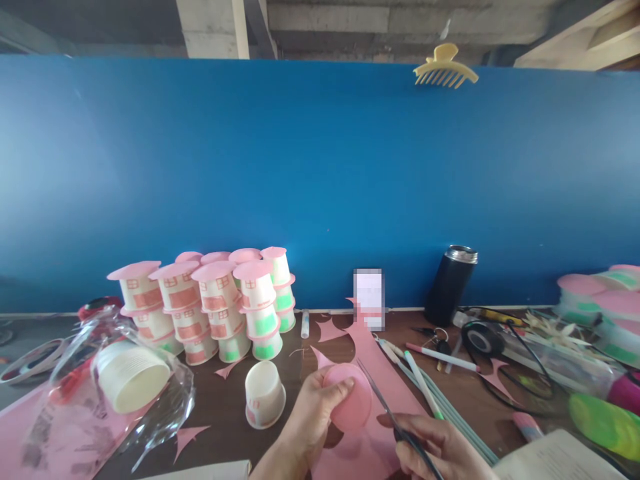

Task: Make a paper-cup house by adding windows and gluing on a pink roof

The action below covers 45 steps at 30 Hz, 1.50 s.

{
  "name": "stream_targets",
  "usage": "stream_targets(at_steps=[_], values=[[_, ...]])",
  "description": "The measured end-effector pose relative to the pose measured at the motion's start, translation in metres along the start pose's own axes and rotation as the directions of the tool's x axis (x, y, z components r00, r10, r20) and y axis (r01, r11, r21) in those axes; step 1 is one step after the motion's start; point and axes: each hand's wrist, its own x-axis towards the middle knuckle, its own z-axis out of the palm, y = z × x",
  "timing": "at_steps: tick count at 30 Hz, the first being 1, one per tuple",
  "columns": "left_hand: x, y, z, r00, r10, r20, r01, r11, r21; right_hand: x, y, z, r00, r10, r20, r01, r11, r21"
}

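Note:
Between the thumb and fingers of my left hand (307,417) is a round pink paper disc (355,403), held flat above the table. My right hand (437,443) grips a pair of scissors (376,390), whose blades point up and left beside the disc's right edge. Whether the blades touch the paper I cannot tell. Beneath both hands lies a long pink paper sheet (393,380) with curved cut edges. A white paper cup (263,393) stands upside down left of my left hand. Pink paper offcuts (330,329) are scattered around.
Stacked cups with pink paper tops (215,313) stand at the back left. Nearer are bagged white cups (133,377) and a tape roll (37,360). Rightward are a black bottle (450,283), markers (425,383), keys (443,345), cables and more cups (617,307). A blue partition (320,180) rises behind.

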Motion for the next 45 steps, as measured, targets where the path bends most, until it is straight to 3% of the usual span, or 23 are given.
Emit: stream_targets(at_steps=[21, 45], values=[[-0.011, 0.010, 0.007, 0.999, -0.023, -0.030, 0.030, 0.970, 0.242, -0.001, -0.004, -0.004, 0.995, 0.011, 0.099, -0.017, 0.998, 0.068], [-0.007, 0.008, 0.003, 0.999, -0.040, 0.008, 0.038, 0.982, 0.187, -0.001, -0.004, 0.000, 1.000, 0.024, 0.008, -0.024, 1.000, 0.005]])
